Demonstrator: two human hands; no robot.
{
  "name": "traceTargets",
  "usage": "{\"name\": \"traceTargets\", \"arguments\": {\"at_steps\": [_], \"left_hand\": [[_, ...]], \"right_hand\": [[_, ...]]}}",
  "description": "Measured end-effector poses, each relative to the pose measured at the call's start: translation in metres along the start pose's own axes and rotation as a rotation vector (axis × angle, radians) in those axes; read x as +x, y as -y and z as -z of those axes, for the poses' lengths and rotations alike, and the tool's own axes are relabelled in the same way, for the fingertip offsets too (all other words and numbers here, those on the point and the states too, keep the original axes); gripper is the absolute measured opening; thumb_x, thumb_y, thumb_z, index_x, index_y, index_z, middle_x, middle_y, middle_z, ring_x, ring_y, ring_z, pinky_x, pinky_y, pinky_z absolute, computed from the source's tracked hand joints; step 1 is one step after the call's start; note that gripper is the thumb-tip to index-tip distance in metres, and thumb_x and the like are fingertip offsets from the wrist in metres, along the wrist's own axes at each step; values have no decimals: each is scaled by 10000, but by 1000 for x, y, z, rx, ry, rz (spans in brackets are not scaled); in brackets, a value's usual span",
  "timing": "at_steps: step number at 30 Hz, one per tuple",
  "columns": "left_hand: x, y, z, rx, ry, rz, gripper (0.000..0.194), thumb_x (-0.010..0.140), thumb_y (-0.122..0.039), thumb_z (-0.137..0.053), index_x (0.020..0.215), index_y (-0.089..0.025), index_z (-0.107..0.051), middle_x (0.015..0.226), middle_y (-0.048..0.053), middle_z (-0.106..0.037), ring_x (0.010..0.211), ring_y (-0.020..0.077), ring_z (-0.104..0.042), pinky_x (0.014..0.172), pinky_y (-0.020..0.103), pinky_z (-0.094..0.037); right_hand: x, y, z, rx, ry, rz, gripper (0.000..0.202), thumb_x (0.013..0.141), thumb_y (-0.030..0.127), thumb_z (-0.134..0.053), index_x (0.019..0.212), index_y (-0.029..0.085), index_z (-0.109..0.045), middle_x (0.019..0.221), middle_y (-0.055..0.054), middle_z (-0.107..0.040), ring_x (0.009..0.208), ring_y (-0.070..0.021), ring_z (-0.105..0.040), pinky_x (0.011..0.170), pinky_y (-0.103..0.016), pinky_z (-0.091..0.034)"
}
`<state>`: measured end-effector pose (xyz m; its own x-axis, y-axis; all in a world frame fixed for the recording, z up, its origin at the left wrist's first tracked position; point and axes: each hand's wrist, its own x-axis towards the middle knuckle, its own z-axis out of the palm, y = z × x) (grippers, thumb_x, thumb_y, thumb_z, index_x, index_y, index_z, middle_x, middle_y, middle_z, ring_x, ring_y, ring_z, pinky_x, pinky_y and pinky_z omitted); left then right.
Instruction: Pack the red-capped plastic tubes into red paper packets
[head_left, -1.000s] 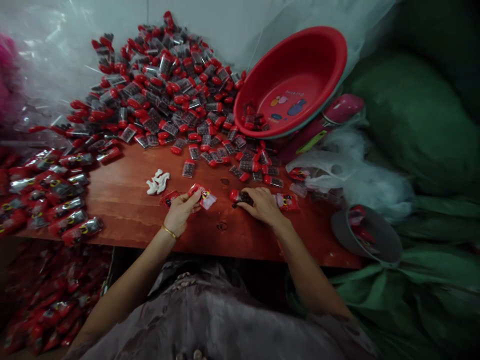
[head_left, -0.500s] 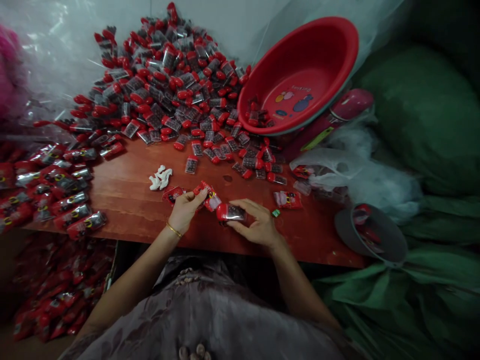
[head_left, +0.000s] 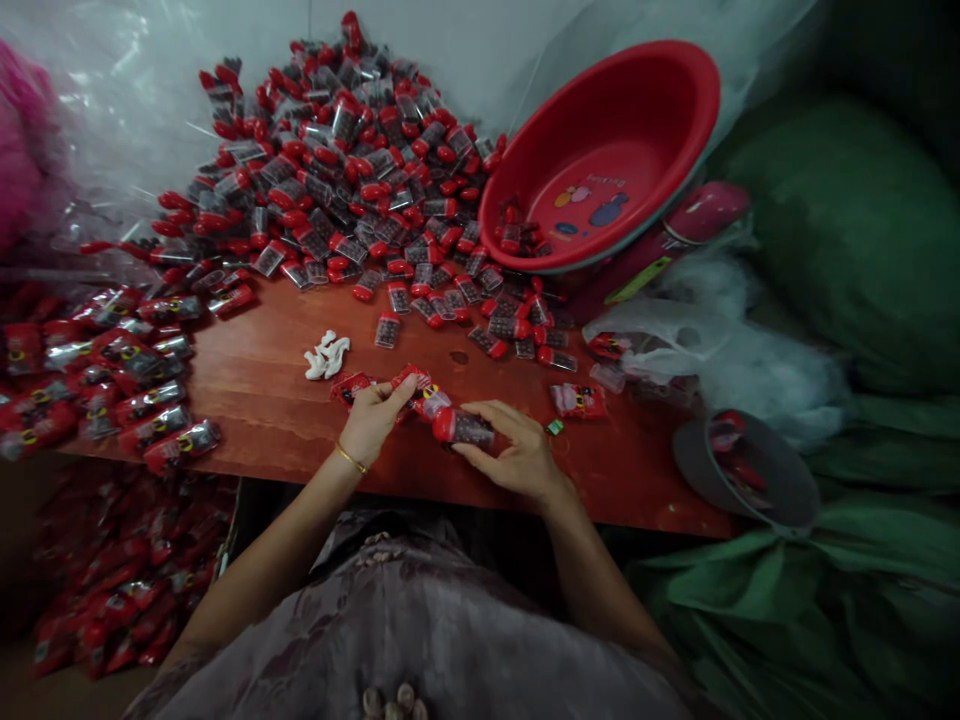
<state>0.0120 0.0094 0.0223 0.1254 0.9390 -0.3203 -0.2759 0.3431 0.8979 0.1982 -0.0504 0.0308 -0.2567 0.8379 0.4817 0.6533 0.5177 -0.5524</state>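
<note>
My left hand (head_left: 370,425) pinches a red printed packet (head_left: 431,398) between thumb and fingers. My right hand (head_left: 521,447) grips a small clear plastic case (head_left: 469,430) with a red rounded end and dark contents. The case lies sideways, its red end at the right end of the packet; I cannot tell whether it is inside the opening. Another red packet (head_left: 347,388) lies partly behind my left hand. To the right of my right hand is a red-and-white packet (head_left: 577,400), with a tiny green piece (head_left: 554,427) beside it.
A large pile of similar red-ended cases (head_left: 352,170) covers the table's back. Filled shiny packets (head_left: 157,400) lie left, more below (head_left: 120,600). White curled pieces (head_left: 327,356) lie near my left hand. A red basin (head_left: 645,140) leans behind; a grey bucket (head_left: 694,465) stands right.
The red end of the case now meets the packet more closely. Both hands keep nearly the same grip, and the whole view has shifted slightly.
</note>
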Motion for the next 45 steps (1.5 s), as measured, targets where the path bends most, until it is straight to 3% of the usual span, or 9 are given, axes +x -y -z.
{"name": "traceTargets", "arguments": {"at_steps": [3, 8, 16, 19, 25, 27, 32, 39, 45], "left_hand": [[-3, -4, 0, 37, 33, -40, 438, 520, -553, -745, 575, -123, -686, 528, -8, -610, 501, 69, -453, 521, 208, -359], [-8, -7, -1, 65, 110, -65, 361, 538, -459, -775, 698, -139, -728, 634, 5, -667, 568, 97, -516, 585, 220, -405], [-6, 12, -6, -33, 155, 99, 367, 500, -455, -804, 648, -132, -713, 652, 38, -688, 571, 110, -558, 629, 251, -454], [-9, 15, -12, -114, 132, 86, 375, 461, -408, -835, 694, -138, -717, 716, 36, -704, 629, 113, -584, 691, 256, -469], [-14, 14, -18, -256, 97, 191, 356, 501, -470, -798, 593, -156, -656, 556, -14, -620, 469, 62, -468, 505, 211, -391], [-13, 15, -19, -291, 89, 210, 355, 496, -470, -799, 602, -162, -658, 601, -2, -645, 510, 77, -511, 538, 218, -414], [-11, 21, -22, -276, 84, 88, 380, 461, -372, -838, 736, -146, -707, 740, 24, -706, 719, 131, -614, 776, 264, -468], [-9, 19, -14, -260, 31, 19, 335, 554, -430, -788, 697, -139, -703, 682, 23, -692, 628, 112, -598, 709, 259, -474], [-12, 19, -19, -294, 128, 7, 313, 556, -369, -802, 772, -158, -720, 771, 22, -715, 696, 113, -612, 780, 257, -469]], "right_hand": [[-1, 1, -3, 8, -10, -34, 362, 737, 256, -682, 1082, 226, -580, 966, -53, -677, 864, -183, -650, 784, -311, -534], [-2, 2, -9, 16, -41, -95, 352, 739, 280, -675, 1078, 243, -588, 952, -43, -672, 839, -185, -649, 764, -316, -534], [4, 3, -16, -41, -74, -104, 321, 771, 292, -645, 1081, 243, -578, 937, -50, -664, 837, -189, -646, 757, -313, -539], [4, 4, -27, -113, -147, -121, 322, 800, 269, -603, 1117, 233, -555, 953, -71, -656, 869, -204, -641, 778, -332, -540], [3, 13, -47, -117, -270, -173, 334, 818, 233, -581, 1149, 225, -537, 984, -87, -648, 918, -212, -626, 807, -345, -539], [5, 15, -51, -90, -273, -187, 337, 815, 228, -584, 1149, 239, -542, 979, -77, -650, 912, -211, -627, 813, -350, -538], [13, 17, -60, -33, -337, -238, 346, 822, 177, -530, 1164, 224, -548, 1016, -95, -639, 957, -216, -612, 841, -367, -526], [11, 23, -63, 41, -330, -283, 342, 809, 278, -617, 1145, 236, -571, 996, -77, -652, 924, -209, -627, 831, -352, -528], [14, 25, -67, 35, -405, -304, 322, 829, 233, -567, 1150, 240, -573, 1007, -81, -648, 924, -204, -625, 822, -349, -531]]}}
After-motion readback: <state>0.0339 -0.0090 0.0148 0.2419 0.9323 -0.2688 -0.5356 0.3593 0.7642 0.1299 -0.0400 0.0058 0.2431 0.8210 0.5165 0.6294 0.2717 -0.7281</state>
